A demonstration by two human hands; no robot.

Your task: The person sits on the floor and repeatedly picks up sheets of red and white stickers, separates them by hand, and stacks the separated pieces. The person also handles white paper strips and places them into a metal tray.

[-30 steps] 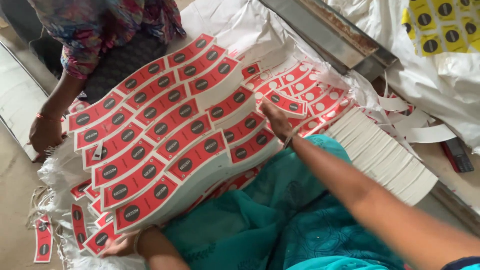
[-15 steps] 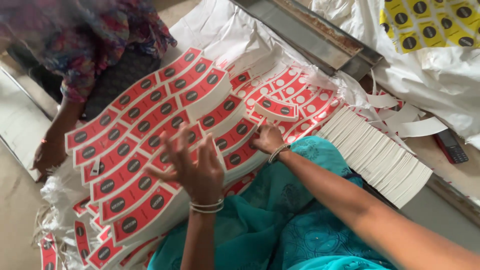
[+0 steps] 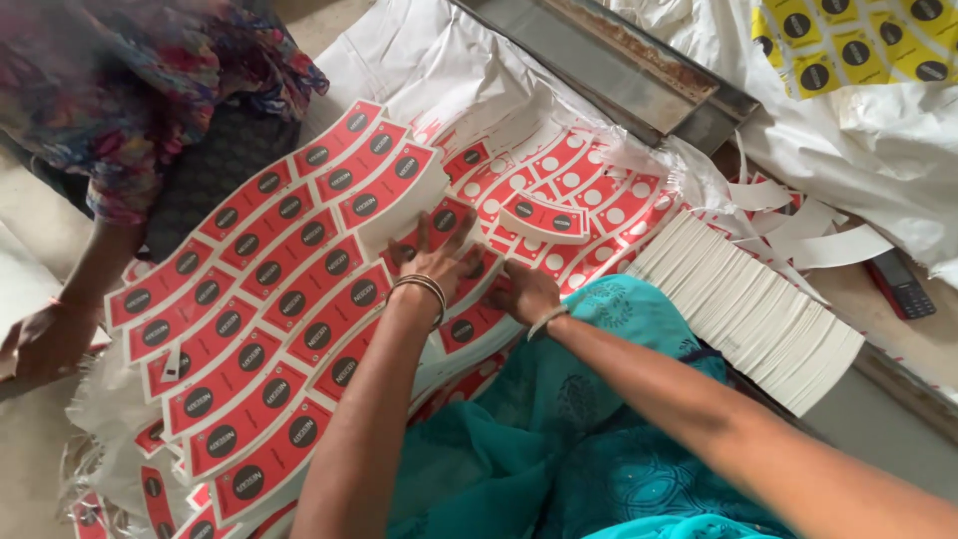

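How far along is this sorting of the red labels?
Done, it seems: many stacks of red labels lie fanned in rows, and a white pile sits at the right. In hand: the left hand and right hand press on stacks at the middle. Left: the punched-out red sheets behind and white scraps still lie loose.

The curved paper cutouts [image 3: 269,299] are printed red with white borders and black round marks. The punched sheets [image 3: 579,190] beside them are red with white dots. A fanned stack of blanks [image 3: 758,319] is shown plain white. Yellow sheets [image 3: 858,45] with black round marks are seen on white sacking [image 3: 898,150]. A teal garment [image 3: 559,439] with faint woven motifs is worn below; a multicoloured floral sleeve [image 3: 130,90] is seen opposite.
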